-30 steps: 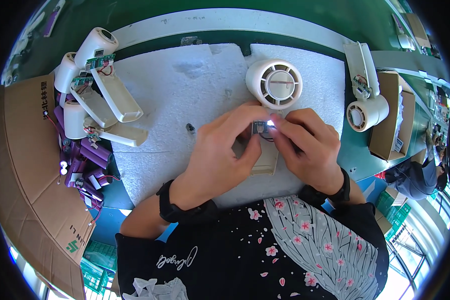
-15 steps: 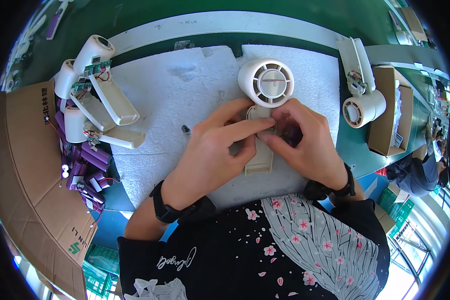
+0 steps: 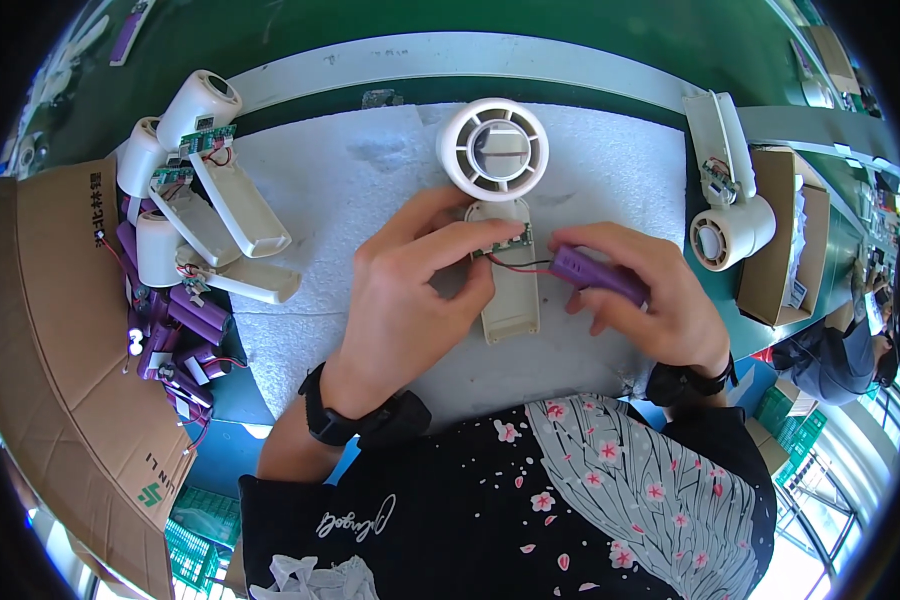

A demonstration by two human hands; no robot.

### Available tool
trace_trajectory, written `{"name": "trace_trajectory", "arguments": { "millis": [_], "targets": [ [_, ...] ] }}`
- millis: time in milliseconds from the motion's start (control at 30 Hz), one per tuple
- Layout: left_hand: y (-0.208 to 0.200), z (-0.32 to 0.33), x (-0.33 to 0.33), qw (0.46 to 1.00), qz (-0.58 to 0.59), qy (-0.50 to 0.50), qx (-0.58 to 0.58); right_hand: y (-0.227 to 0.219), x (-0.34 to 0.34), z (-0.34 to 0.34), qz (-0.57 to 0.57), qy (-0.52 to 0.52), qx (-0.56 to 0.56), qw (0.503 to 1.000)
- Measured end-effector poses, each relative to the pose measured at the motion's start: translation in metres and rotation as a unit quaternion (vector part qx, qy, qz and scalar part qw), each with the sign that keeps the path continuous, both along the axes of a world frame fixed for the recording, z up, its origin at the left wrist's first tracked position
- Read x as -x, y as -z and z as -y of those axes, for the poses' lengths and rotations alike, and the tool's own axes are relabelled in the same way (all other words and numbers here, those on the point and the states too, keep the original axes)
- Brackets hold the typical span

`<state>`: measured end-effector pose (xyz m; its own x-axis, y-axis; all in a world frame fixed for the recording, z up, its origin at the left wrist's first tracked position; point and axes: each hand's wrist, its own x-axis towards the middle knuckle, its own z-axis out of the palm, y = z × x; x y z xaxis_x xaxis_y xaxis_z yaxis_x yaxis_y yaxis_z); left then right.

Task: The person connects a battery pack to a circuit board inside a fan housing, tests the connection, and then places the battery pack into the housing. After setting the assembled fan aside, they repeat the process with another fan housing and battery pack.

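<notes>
In front of me a white handheld fan (image 3: 450, 150) lies on a white foam sheet, its round grille facing up and its handle casing (image 3: 511, 305) opened toward me. My left hand (image 3: 410, 280) pinches a small green circuit board (image 3: 510, 243) over the upper part of that casing. Red and black wires (image 3: 518, 266) run from the board to a purple cylindrical battery (image 3: 600, 275). Thumb and fingers of my right hand (image 3: 660, 295) are closed around the battery, just right of the casing.
Several white fans with opened handles (image 3: 235, 205) stand at the left, beside a heap of purple batteries (image 3: 195, 315) and a large cardboard box (image 3: 65, 300). Another opened fan (image 3: 735, 230) lies at the right by a small cardboard box (image 3: 785, 240). A person (image 3: 835, 345) sits far right.
My right hand has moved right, away from the casing, with the battery now plainly in view. The wires are stretched out between board and battery. The fan head has shifted left.
</notes>
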<state>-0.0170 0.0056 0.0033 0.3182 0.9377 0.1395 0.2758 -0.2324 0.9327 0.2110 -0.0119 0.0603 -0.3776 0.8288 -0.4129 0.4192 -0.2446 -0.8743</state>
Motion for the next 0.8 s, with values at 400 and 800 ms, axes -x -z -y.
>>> {"name": "trace_trajectory", "arguments": {
  "millis": [400, 800],
  "targets": [
    [-0.008, 0.008, -0.004, 0.997, -0.02, -0.015, 0.069, 0.015, -0.006, 0.013, 0.217, -0.056, -0.404, 0.887],
    [-0.009, 0.006, -0.004, 0.999, -0.023, -0.004, 0.042, 0.017, 0.005, 0.022, 0.292, -0.094, -0.439, 0.844]
  ]
}}
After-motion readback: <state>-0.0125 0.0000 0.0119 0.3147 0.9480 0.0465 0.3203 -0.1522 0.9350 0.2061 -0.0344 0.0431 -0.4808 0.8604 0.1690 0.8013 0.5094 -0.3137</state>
